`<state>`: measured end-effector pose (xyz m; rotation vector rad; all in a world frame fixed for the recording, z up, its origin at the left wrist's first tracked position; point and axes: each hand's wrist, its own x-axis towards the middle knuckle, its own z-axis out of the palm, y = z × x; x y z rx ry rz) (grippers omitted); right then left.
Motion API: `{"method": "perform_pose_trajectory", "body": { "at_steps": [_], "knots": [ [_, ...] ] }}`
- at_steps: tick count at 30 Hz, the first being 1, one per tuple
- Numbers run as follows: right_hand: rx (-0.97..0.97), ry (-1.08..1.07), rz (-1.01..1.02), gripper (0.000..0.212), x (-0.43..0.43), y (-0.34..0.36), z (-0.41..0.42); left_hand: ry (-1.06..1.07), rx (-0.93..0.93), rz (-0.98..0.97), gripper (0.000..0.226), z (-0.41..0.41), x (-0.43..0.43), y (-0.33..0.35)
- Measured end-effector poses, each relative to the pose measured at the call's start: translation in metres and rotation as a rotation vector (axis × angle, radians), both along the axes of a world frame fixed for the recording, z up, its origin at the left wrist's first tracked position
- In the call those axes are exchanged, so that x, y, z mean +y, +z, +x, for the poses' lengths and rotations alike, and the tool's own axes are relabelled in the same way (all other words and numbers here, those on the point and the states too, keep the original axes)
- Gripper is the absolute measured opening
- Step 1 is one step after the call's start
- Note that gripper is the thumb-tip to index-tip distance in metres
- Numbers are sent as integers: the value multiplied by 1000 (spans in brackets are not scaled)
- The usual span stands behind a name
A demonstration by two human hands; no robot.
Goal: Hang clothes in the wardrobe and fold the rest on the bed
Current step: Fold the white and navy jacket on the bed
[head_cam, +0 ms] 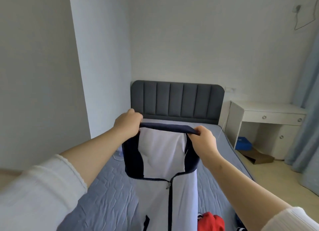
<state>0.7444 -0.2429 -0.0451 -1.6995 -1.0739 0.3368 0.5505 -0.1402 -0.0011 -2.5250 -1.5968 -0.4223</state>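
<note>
White jacket (162,153), navy collar, zip part-closed: hangs mid-scene above blue bed (107,187). Left hand (128,122), right hand (203,140): fingers clenched on the collar's 2 ends. Red garment (210,222): near right, on bed. White desk (269,110): far right.

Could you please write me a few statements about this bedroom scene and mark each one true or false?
1. The left hand and right hand both grip the navy collar of the jacket. True.
2. The jacket lies neatly folded on the bed. False: it is held up by its collar, unfolded.
3. A red garment lies on the bed at the lower edge of the view. True.
4. The headboard is white. False: it is dark grey with vertical padded panels.
5. The blue box sits on top of the desk. False: it is on the floor under the desk.
</note>
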Motion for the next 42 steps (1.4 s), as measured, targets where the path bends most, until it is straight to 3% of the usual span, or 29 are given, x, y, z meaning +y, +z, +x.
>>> {"method": "perform_pose_trajectory", "body": {
  "at_steps": [2, 6, 9, 12, 15, 17, 19, 21, 23, 25, 27, 30, 32, 34, 36, 40, 42],
  "knots": [
    [-20, 11, 25, 15, -2, -3, -3, 116, -47, -244, 24, -11, 4, -14],
    [127, 60, -23, 15, -8, -8, -1, 168, -854, -1010, 22, -23, -4, -37],
    [276, 119, -101, 21, -16, -10, 3, 72, -1072, -1197, 25, -26, -10, -52],
    [407, 213, -150, 20, -23, -14, 2, 42, -1024, -1125, 29, -20, -20, -56],
    [460, 257, -153, 20, -24, -20, 1, 17, -774, -815, 38, -11, -27, -61],
    [438, 279, -121, 15, -24, -23, 0, -70, -755, -686, 28, -14, -32, -61],
    [328, 318, -129, 15, -25, -23, 0, -202, -675, -641, 27, -23, -39, -58],
    [105, 358, -229, 19, -26, -24, 0, -225, -420, -562, 46, -37, -40, -58],
    [-180, 311, -333, 9, -25, -27, -4, -192, -161, -436, 34, -52, -40, -56],
    [-335, 208, -317, 6, -23, -30, -12, -130, -81, -368, 22, -68, -37, -53],
    [-373, 136, -228, 17, -18, -34, -27, -42, -123, -294, 20, -83, -33, -54],
    [-253, 94, -136, 27, -7, -34, -59, 86, -461, -282, 10, -105, -20, -60],
    [-91, 111, -125, 31, 1, -36, -85, 86, -816, -472, 15, -123, -13, -61],
    [36, 154, -147, 34, 9, -41, -112, 65, -1005, -709, 20, -147, -8, -61],
    [126, 191, -172, 37, 17, -47, -139, 46, -956, -816, 21, -179, 1, -69],
    [162, 146, -170, 33, 29, -59, -186, 47, -843, -774, 30, -244, 20, -83],
    [197, 115, -169, 31, 34, -64, -205, 36, -843, -849, 33, -268, 29, -84]
  ]
}}
